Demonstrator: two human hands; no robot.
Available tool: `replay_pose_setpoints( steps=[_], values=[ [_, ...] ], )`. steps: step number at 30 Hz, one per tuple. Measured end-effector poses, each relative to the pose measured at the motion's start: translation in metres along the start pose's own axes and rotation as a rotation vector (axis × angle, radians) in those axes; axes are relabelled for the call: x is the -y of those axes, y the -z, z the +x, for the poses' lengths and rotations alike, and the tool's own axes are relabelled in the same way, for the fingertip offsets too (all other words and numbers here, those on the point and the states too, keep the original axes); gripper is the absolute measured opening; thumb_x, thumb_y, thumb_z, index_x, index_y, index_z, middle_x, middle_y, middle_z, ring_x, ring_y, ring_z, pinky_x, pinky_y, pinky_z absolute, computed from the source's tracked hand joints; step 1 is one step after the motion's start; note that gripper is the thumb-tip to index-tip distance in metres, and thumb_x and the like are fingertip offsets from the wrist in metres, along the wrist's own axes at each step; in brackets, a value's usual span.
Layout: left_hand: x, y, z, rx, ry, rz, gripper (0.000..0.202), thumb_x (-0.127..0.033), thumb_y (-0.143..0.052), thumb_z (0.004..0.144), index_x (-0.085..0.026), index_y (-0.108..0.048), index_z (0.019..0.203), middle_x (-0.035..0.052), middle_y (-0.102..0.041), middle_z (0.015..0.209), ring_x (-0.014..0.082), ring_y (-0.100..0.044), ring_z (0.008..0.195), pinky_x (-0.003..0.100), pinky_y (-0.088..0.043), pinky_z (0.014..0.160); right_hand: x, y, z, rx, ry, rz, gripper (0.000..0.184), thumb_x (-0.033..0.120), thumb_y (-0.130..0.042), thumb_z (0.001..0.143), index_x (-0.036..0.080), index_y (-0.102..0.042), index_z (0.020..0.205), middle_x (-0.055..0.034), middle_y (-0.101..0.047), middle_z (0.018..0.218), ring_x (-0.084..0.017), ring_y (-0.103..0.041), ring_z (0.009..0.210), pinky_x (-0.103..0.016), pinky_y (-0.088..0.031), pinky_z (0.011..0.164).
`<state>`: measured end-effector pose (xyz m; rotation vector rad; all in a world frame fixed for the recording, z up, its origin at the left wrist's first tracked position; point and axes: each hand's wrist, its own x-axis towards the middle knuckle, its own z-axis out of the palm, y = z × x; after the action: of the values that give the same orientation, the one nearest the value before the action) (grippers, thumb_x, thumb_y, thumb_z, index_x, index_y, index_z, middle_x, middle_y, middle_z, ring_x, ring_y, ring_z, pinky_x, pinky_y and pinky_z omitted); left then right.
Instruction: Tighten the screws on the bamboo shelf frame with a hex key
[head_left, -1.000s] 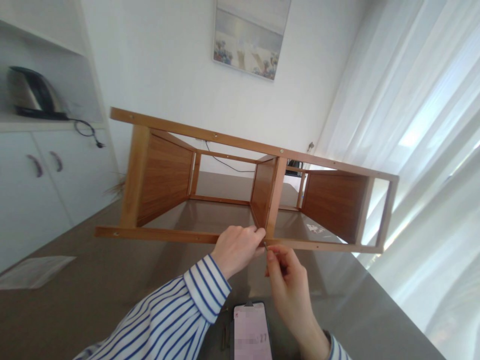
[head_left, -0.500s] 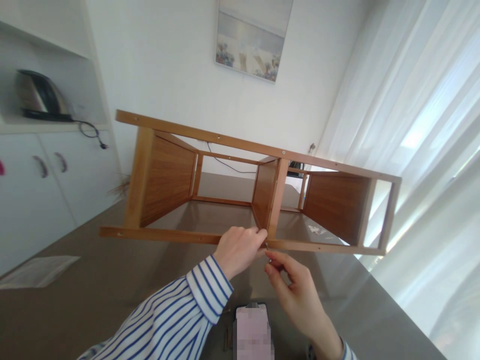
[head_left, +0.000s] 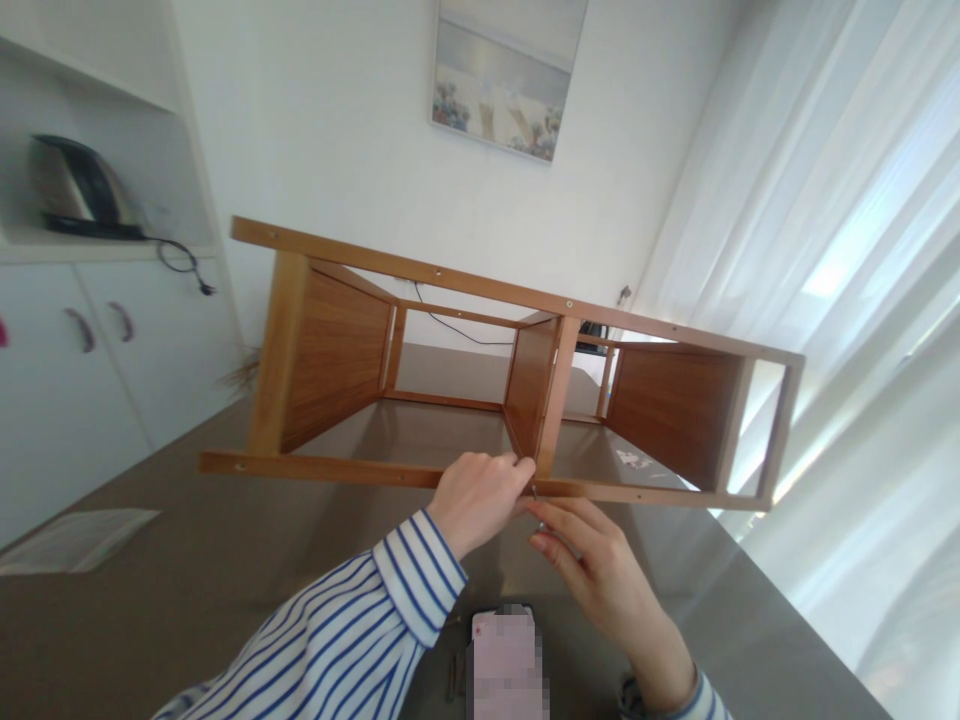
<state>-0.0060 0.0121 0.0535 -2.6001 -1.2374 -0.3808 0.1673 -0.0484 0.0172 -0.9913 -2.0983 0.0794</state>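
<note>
A wooden shelf frame (head_left: 480,380) lies on its side on the grey table (head_left: 187,560). My left hand (head_left: 480,498), in a blue-striped sleeve, is closed on the frame's near rail at the middle upright. My right hand (head_left: 592,565) sits just below that joint, fingertips pinched on a small metal tool (head_left: 534,494) that touches the rail. Which kind of tool it is cannot be made out.
A phone (head_left: 506,665) lies at the table's near edge with some small dark screws (head_left: 454,675) beside it. A clear plastic sheet (head_left: 75,538) lies at the left. A kettle (head_left: 79,190) stands on the white cabinet. Curtains hang at the right.
My right hand has turned at the wrist, its fingers rotating about the small tool at the joint. The left hand and the frame have stayed put.
</note>
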Motion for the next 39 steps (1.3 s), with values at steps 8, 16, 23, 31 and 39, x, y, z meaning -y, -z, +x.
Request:
replay_pose_setpoints(
  steps=[8, 16, 23, 31, 39],
  values=[
    [0.0, 0.001, 0.0, 0.017, 0.01, -0.005, 0.019, -0.037, -0.052, 0.086, -0.02, -0.057, 0.094, 0.0049, -0.067, 0.086, 0.0244, -0.067, 0.074, 0.033, -0.049, 0.062, -0.004, -0.002, 0.004, -0.058, 0.11, -0.128, 0.02, 0.028, -0.054, 0.091, 0.02, -0.063, 0.106, -0.0075, -0.065, 0.095, -0.019, -0.06, 0.087, -0.033, -0.052, 0.074],
    [-0.001, 0.001, -0.001, 0.014, 0.02, -0.009, 0.016, -0.034, -0.053, 0.086, -0.02, -0.056, 0.092, 0.005, -0.067, 0.086, 0.024, -0.067, 0.074, 0.032, -0.048, 0.061, -0.008, -0.01, 0.009, -0.155, 0.24, -0.169, 0.015, 0.02, -0.057, 0.088, 0.019, -0.062, 0.102, -0.0065, -0.066, 0.089, -0.018, -0.06, 0.082, -0.032, -0.052, 0.071],
    [-0.002, 0.003, -0.001, 0.029, 0.025, -0.029, 0.017, -0.036, -0.053, 0.085, -0.02, -0.056, 0.091, 0.0062, -0.067, 0.086, 0.0247, -0.067, 0.075, 0.033, -0.048, 0.062, -0.011, -0.011, 0.007, -0.14, 0.23, -0.165, 0.019, 0.024, -0.056, 0.089, 0.019, -0.06, 0.107, -0.0071, -0.067, 0.091, -0.019, -0.061, 0.083, -0.034, -0.053, 0.072],
    [-0.001, 0.001, 0.0, 0.025, 0.034, -0.04, 0.021, -0.04, -0.053, 0.085, -0.02, -0.056, 0.092, 0.0059, -0.067, 0.087, 0.0244, -0.067, 0.076, 0.032, -0.048, 0.063, -0.01, -0.005, 0.005, -0.12, 0.234, -0.173, 0.023, 0.026, -0.059, 0.088, 0.019, -0.059, 0.109, -0.0078, -0.067, 0.093, -0.019, -0.061, 0.086, -0.034, -0.053, 0.074],
    [-0.003, 0.003, -0.001, 0.057, 0.044, -0.045, 0.017, -0.035, -0.052, 0.086, -0.021, -0.057, 0.094, 0.0068, -0.067, 0.088, 0.0228, -0.067, 0.078, 0.031, -0.047, 0.065, -0.01, -0.009, 0.009, -0.133, 0.292, -0.244, 0.017, 0.022, -0.057, 0.089, 0.018, -0.061, 0.105, -0.0069, -0.068, 0.089, -0.017, -0.062, 0.08, -0.031, -0.053, 0.071]
  ],
)
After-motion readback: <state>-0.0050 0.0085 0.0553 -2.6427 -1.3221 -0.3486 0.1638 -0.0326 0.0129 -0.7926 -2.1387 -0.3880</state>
